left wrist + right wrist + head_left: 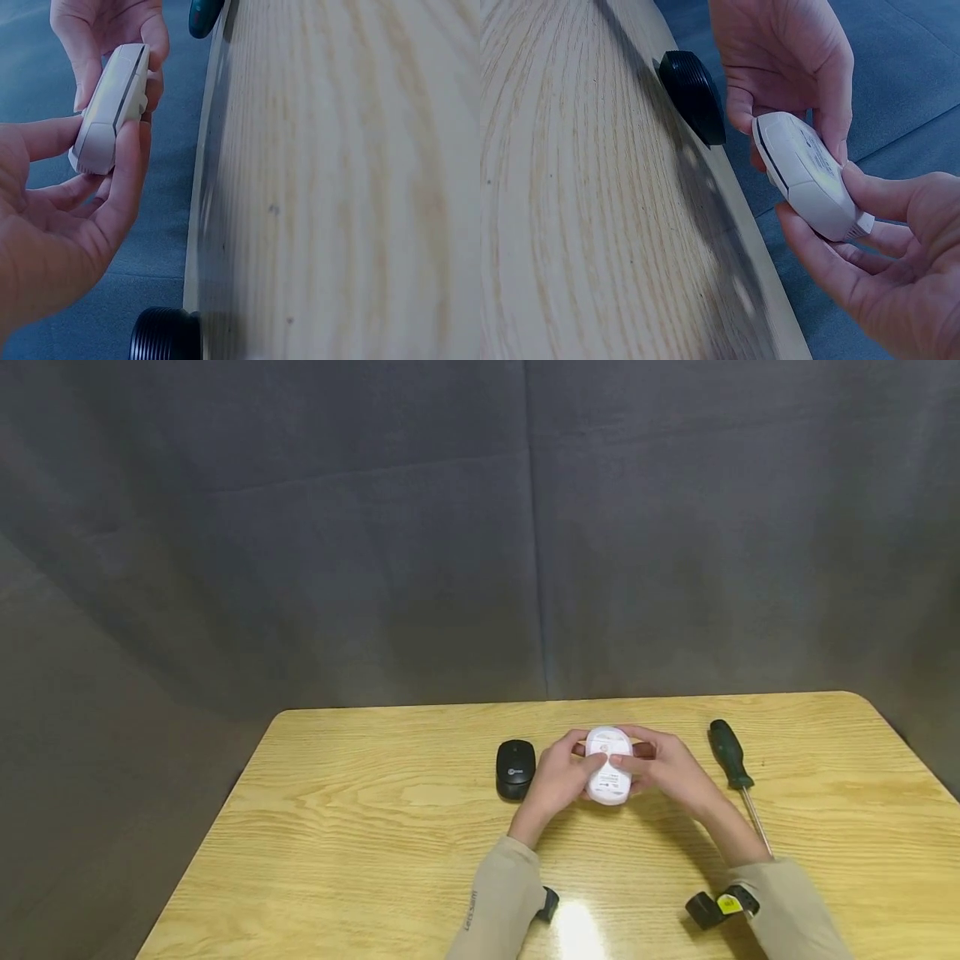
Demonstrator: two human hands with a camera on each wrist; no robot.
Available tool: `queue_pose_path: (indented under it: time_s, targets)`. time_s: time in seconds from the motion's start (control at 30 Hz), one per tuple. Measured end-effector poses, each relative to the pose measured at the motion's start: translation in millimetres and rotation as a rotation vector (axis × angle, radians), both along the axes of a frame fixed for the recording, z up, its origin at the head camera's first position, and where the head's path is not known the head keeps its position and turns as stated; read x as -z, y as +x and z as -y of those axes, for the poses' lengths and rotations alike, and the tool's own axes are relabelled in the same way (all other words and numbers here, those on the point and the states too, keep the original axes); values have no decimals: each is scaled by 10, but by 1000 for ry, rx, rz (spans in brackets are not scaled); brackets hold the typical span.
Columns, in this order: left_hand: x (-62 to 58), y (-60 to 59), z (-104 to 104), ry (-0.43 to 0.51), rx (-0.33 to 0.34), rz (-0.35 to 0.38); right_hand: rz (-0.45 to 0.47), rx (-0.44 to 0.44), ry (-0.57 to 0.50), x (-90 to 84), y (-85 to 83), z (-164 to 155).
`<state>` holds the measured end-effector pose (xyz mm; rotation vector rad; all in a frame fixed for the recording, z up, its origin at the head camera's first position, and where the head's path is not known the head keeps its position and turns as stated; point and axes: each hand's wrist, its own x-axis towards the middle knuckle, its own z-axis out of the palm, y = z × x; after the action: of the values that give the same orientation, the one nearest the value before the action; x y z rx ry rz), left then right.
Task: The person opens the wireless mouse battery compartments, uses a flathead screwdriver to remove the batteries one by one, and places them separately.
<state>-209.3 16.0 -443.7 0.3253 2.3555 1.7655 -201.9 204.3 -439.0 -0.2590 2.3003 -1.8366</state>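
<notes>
While a patch of glare shines on the near part of the wooden worktop (337,852), two beige sleeves (495,897) reach in from the near side, a small black device (703,910) with a yellow label at the right wrist. Farther in, right of the middle, the left hand (558,774) and the right hand (678,774) hold a white mouse (610,786) between them, raised off the worktop. Fingers of both hands are clamped round its sides, thumbs pressing its printed underside, which faces up toward the person. What sits inside its casing is hidden. Just left of the left hand, a black mouse (516,768) rests upright, its pale lettering on top. To the right lies a screwdriver (729,756), green handle far, metal shaft running near toward the right sleeve. Beyond the far edge hangs a dark grey curtain (375,568).
</notes>
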Motion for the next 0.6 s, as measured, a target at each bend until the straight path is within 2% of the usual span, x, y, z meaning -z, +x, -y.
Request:
queue_pose_path:
  time_s: [0.37,0.6]
  targets:
    - [-93,-23,15,-39,11,-13,-10,28,24,-47,5,17]
    - [-87,-1,33,-52,-1,6,-5,34,42,-61,20,62]
